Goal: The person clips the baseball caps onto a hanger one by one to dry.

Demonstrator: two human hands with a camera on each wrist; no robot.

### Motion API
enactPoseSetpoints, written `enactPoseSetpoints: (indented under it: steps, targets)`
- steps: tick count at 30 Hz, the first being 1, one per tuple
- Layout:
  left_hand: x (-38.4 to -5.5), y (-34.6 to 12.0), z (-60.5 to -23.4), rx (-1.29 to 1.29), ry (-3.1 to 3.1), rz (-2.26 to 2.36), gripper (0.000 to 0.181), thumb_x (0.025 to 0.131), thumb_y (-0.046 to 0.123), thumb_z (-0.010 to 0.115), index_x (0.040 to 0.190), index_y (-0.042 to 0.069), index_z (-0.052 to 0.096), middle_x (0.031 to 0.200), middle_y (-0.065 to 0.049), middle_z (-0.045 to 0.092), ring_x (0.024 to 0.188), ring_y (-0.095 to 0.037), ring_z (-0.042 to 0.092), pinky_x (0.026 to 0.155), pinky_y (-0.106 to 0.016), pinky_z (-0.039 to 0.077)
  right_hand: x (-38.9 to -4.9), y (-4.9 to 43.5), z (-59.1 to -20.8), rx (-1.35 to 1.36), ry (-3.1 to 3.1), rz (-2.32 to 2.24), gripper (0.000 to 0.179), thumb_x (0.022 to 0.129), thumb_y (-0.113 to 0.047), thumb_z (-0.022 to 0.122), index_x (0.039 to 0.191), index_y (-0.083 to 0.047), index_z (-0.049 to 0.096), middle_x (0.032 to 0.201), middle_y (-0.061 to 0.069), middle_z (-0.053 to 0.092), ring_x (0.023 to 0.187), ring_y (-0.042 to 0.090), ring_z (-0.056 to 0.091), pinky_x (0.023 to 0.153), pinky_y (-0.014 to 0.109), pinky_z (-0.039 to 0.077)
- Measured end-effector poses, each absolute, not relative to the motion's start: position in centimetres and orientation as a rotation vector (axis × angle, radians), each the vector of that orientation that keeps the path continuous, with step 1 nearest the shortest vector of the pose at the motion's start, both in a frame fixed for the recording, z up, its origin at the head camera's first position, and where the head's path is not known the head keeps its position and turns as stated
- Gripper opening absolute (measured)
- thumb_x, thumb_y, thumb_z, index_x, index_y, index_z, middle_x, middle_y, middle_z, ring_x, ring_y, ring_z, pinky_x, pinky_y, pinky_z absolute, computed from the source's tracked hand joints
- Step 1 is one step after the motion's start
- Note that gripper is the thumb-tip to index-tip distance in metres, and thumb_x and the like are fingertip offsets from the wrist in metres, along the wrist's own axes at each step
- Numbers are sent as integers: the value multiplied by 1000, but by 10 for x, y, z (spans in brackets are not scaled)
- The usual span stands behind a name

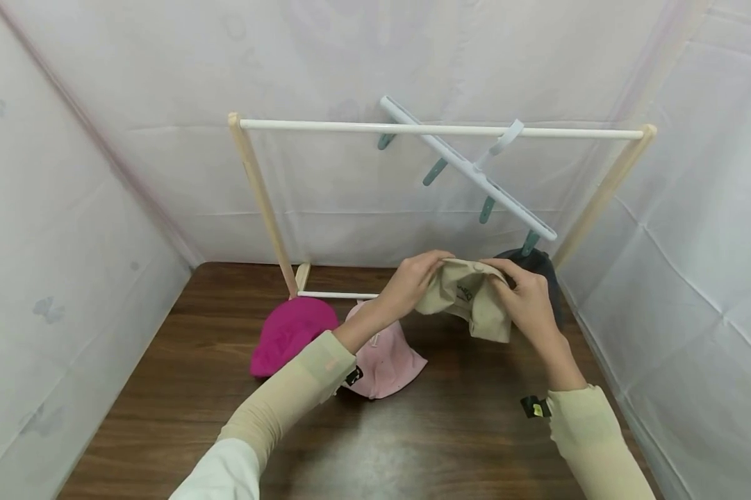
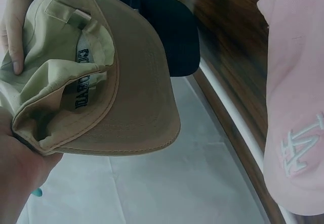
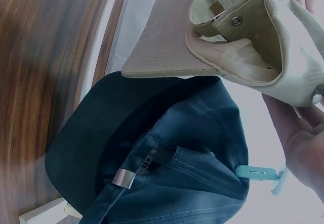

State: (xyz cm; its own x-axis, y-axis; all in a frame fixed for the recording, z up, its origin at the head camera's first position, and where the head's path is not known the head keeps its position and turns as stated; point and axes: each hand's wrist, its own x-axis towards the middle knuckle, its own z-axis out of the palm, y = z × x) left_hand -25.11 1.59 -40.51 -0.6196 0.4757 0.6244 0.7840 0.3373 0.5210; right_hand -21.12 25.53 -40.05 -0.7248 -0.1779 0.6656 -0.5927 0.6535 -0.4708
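A beige baseball cap (image 1: 490,316) is held up between both hands, below the hanger's lower end. My left hand (image 1: 414,281) grips its left side, and my right hand (image 1: 528,298) pinches the right side near the top. The left wrist view shows the cap's brown-toned brim (image 2: 144,92), its strap buckle and lettering inside. Close by on the right, a dark navy cap (image 3: 202,168) hangs from a teal clip (image 3: 257,173). The pale blue clip hanger (image 1: 469,167) slants across the rack's top bar, its other clips holding nothing.
The wooden rack's white top bar (image 1: 325,127) spans above the hands. On the brown table (image 1: 181,389) lie a magenta cap (image 1: 294,330) and a pink cap (image 1: 384,364), left of and below the left forearm. White sheeting (image 1: 87,208) encloses the sides and back.
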Motion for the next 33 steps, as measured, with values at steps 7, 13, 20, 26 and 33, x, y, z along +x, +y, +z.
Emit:
enactPoseSetpoints:
  steps: [7,13,20,26,33]
  targets:
    - [-255,14,-399,-1133,-2251,-1187,26,108,10,46,124,2,65,120,-11,71,111,-21,68,95,-21,52,-211,253,-398,582,-2294,938,29,92,-2,74,119,-13,75,107,12,76,41,3,41,45,17,37]
    - [-259,15,-395,-1150,-2252,-1176,26,108,9,46,124,2,65,120,-11,71,112,-20,67,96,-21,51,-215,253,-397,561,-2282,939,26,93,-3,73,118,-13,75,103,13,77,38,1,36,42,18,33]
    - [-262,15,-387,-1165,-2258,-1150,25,108,7,47,125,0,65,122,-12,70,115,-22,66,98,-20,49,-221,254,-393,548,-2230,933,22,94,-2,71,113,-10,77,93,14,77,36,-2,28,39,17,29]
    - [-265,17,-379,-1166,-2266,-1104,25,108,6,47,123,2,66,120,-11,71,114,-22,66,98,-21,50,-222,253,-387,530,-2226,941,20,95,-3,70,113,-10,77,92,14,77,36,-3,25,39,17,28]
    - [-268,17,-377,-1181,-2306,-1073,25,108,8,46,124,3,65,121,-10,70,114,-21,66,96,-24,51,-222,254,-384,523,-2235,961,19,96,-4,70,113,-8,76,94,17,77,35,-1,28,41,16,30]
